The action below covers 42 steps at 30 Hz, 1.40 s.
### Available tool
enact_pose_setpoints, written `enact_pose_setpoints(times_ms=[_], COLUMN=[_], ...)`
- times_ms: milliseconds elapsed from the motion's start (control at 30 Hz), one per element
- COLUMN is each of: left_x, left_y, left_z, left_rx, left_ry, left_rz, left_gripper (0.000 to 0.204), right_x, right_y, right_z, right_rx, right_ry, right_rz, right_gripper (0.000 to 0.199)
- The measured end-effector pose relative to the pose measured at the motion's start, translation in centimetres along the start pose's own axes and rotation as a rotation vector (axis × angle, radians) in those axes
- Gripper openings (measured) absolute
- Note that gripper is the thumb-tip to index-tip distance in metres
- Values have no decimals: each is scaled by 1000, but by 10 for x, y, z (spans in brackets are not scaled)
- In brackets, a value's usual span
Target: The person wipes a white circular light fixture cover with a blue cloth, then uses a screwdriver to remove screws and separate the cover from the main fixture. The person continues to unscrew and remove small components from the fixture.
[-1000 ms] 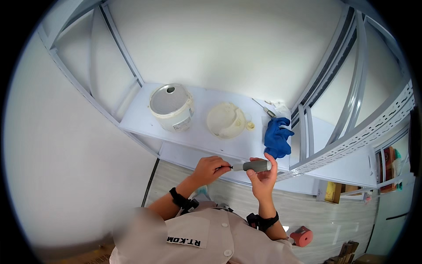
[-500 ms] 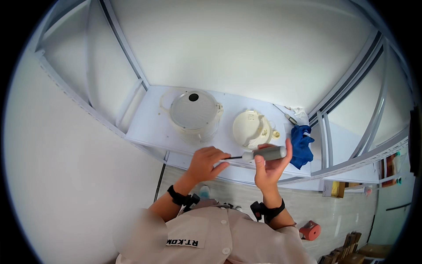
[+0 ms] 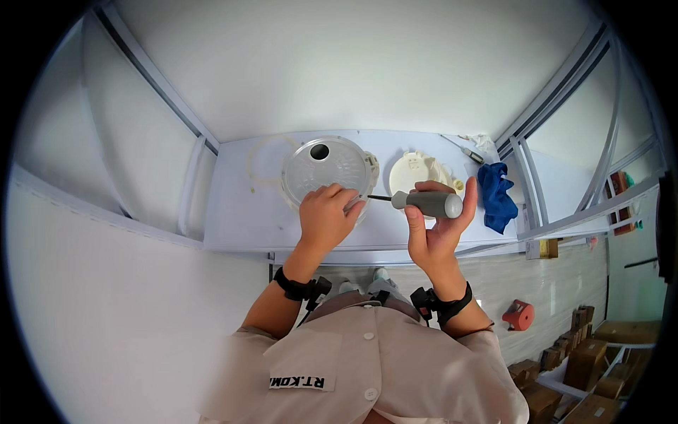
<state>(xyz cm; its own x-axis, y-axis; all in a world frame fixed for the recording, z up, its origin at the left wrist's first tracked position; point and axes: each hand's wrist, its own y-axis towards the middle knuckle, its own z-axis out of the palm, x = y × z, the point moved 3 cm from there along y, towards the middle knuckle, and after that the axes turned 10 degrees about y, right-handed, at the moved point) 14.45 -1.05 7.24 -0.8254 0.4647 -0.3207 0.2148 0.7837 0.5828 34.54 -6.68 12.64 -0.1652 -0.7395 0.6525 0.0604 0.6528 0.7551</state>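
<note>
My right hand grips the grey handle of a screwdriver, held nearly level with its dark shaft pointing left. The forefinger lies along the handle's butt end. My left hand is over the near edge of a round cream housing topped by a silvery metal disc, which has a dark round hole. Its fingers are bent together close to the screwdriver's tip; anything pinched in them is too small or hidden to make out. Behind my right hand sits a round cream plastic cover, partly covered by the fingers.
A crumpled blue cloth lies at the right end of the white table. Beyond it rest a second screwdriver and a white crumpled tissue. Metal frame posts flank the table. A red stool and cardboard boxes are on the floor.
Both hands have moved forward with the screwdriver, from the table's front edge to the disc's near rim. My left fingers have left the shaft and curled in. The view has shifted too.
</note>
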Motion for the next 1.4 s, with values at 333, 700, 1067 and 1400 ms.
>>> enact_pose_setpoints(times_ms=[333,700,1067,1400], left_x=[10,14,14,16], left_y=[14,16,14,11], left_z=[10,11,13,19], left_rx=[100,107,116,118], left_ry=[-114,-179,-204,-139], left_rz=[42,20,-18,-21], left_gripper=[13,10,9,11], right_x=[-20,-22,-24,-2], right_y=[15,30,38,70], right_z=[18,19,24,39], right_rx=[-18,-8,-22,16], right_ry=[-17,-38,-79,-405], right_rz=[46,2,15,34], right_gripper=[93,93,90,70])
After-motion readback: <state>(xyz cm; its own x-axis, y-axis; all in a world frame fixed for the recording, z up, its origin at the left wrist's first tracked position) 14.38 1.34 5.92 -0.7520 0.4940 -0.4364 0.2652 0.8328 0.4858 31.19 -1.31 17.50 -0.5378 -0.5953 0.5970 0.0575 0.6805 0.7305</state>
